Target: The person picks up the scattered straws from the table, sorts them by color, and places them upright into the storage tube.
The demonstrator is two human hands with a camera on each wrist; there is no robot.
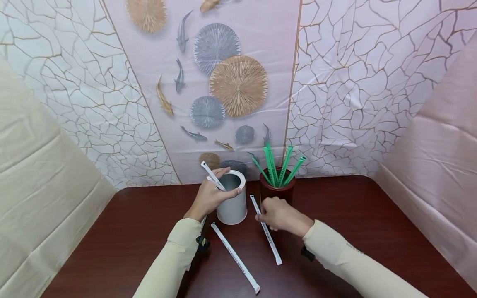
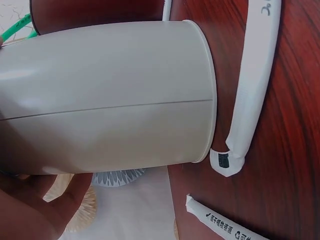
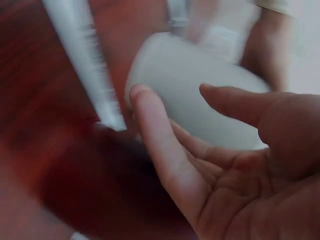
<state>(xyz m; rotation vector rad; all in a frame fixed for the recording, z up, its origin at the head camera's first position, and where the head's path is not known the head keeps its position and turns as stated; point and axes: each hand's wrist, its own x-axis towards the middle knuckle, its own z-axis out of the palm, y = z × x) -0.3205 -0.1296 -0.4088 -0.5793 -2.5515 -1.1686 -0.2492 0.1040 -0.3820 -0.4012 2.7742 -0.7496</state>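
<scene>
A pale grey canister stands upright on the table. My left hand grips it near the rim, thumb at the front and fingers behind. White paper-wrapped straws lean out of its mouth beside that hand. My right hand hovers over a white wrapped straw lying to the right of the canister. In the right wrist view its thumb and index finger stand apart with nothing between them. Another wrapped straw lies in front of the canister.
Behind my right hand stands a dark red cup holding several green straws. One more white straw lies partly under my left wrist. A patterned cloth hangs along the back edge of the table.
</scene>
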